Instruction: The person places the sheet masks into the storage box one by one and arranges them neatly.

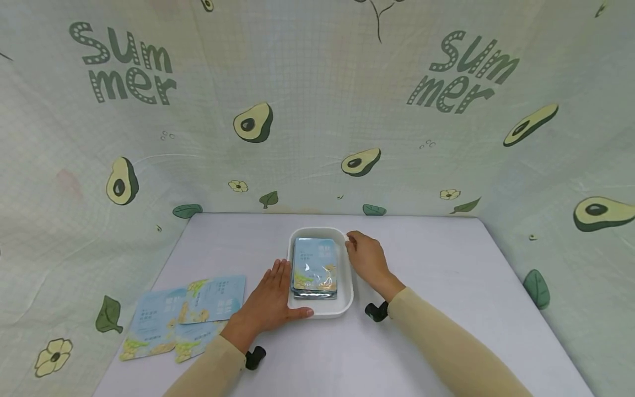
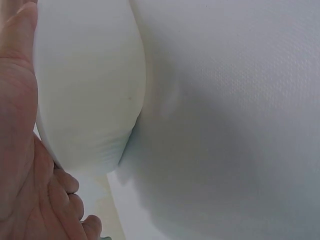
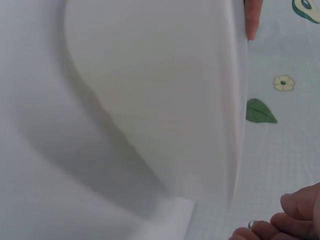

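A white tray (image 1: 346, 292) with rounded corners holds a stack of flat, light-blue printed packets (image 1: 315, 264), their shiny silvery edges showing at the near end. Along the tray's left side lies my left hand (image 1: 270, 298), its fingers straight and its thumb stretched across the near-left corner. The left wrist view shows that palm right at the tray's outer wall (image 2: 90, 85). At the far right corner of the rim, my right hand (image 1: 368, 256) has its fingers loosely curled. In the right wrist view nothing shows between its thumb and fingers, and they are beside the tray's end.
Three similar blue packets (image 1: 213, 298) lie overlapping on the white table (image 1: 421, 264) to the left of my left hand. A cloth (image 1: 307, 77) printed with avocados and leaves hangs behind the table and along both sides.
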Motion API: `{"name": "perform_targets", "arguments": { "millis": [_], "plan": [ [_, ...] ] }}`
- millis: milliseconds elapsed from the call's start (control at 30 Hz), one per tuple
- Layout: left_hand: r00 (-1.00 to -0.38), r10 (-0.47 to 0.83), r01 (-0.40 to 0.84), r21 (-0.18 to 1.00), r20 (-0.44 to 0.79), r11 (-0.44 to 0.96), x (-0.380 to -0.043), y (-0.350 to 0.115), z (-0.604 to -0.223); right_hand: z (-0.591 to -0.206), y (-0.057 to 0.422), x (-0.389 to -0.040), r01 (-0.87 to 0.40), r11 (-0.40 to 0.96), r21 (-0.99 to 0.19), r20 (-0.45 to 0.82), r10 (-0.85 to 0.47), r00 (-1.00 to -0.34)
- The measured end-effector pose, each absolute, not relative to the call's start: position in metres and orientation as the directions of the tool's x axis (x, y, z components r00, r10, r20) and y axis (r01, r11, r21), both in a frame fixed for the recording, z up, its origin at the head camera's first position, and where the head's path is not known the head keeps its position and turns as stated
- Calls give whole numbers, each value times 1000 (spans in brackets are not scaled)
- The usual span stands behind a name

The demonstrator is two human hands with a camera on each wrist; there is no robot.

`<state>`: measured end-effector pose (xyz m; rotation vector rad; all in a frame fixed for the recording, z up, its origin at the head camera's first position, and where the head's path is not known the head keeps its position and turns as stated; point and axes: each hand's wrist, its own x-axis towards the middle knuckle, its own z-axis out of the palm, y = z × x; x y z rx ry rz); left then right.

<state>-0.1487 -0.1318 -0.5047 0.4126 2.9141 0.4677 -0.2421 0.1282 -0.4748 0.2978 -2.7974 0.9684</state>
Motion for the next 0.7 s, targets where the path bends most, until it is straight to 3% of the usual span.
{"name": "perform_targets", "arguments": {
  "millis": [133, 433, 700],
  "plan": [
    [-948, 296, 244, 330, -115, 912, -149, -133, -506, -484, 140, -232, -272, 788, -552, 175, -209, -962],
    [-946, 303, 253, 328, -112, 910, -153, -131, -507, -511, 155, -192, -454, 847, -277, 146, -430, -891],
    [-945, 314, 271, 317, -90, 909, -162, -125, -508, -514, 162, -171, -466, 853, -233, 88, -459, -884]
  ]
}}
